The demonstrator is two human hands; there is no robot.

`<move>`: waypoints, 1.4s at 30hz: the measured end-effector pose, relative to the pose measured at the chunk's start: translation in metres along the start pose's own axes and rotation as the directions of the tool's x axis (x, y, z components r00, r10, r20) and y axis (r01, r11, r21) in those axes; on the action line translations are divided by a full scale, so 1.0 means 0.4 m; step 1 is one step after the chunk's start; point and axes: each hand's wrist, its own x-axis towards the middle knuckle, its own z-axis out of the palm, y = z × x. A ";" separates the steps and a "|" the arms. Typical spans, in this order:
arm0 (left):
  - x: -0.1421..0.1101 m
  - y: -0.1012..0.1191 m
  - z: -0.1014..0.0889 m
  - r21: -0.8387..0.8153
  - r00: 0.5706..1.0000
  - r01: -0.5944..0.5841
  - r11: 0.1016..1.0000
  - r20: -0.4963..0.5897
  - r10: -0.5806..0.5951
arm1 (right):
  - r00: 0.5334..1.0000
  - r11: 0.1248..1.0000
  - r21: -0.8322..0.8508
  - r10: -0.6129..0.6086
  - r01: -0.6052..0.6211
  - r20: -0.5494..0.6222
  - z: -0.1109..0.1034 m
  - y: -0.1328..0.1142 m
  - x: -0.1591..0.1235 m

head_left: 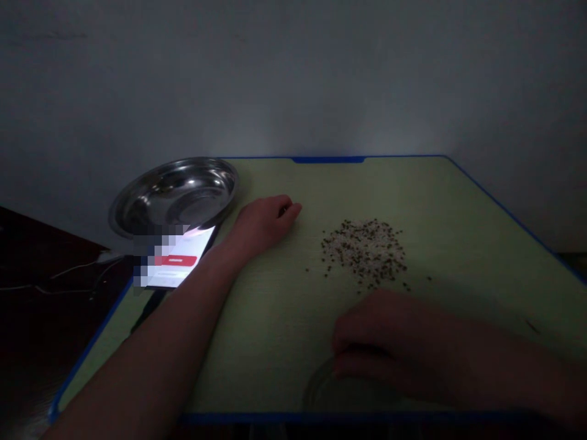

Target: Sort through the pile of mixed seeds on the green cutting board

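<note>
My left hand (266,221) rests on the table to the left of a scattered pile of small dark beans and pale grains (364,250). Its fingers are curled in, and whatever they may hold is hidden. Nearer to me, my right hand (376,336) is above a faint, clear round dish (316,391) by the front edge. The right fingers are bent together with the thumb below them; their tips and anything between them do not show clearly. Some loose beans lie apart around the pile.
A shiny metal basin (192,205) stands at the back left. In front of it a phone (177,266) with a lit screen lies partly behind my left forearm. A cable (68,264) runs off to the left. The light green table (266,324) has a blue rim; a wall rises behind.
</note>
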 end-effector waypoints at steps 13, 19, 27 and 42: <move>0.008 0.001 -0.016 -0.018 0.997 0.052 0.998 0.063 -0.051 | 0.917 0.908 0.163 0.397 -0.386 -0.042 -0.321 0.275 -0.161; 0.009 -0.007 -0.016 -0.028 0.996 0.050 0.998 0.078 -0.047 | 0.887 0.863 0.204 0.441 -0.461 0.137 -0.322 0.312 -0.178; 0.005 0.007 -0.022 -0.015 0.994 0.073 0.997 0.082 -0.071 | 0.855 0.866 0.179 0.390 -0.467 0.341 -0.260 0.227 -0.107; 0.005 0.000 -0.013 -0.001 0.998 0.034 0.999 0.057 -0.034 | 0.869 0.888 0.186 0.336 -0.421 0.363 -0.220 0.183 -0.078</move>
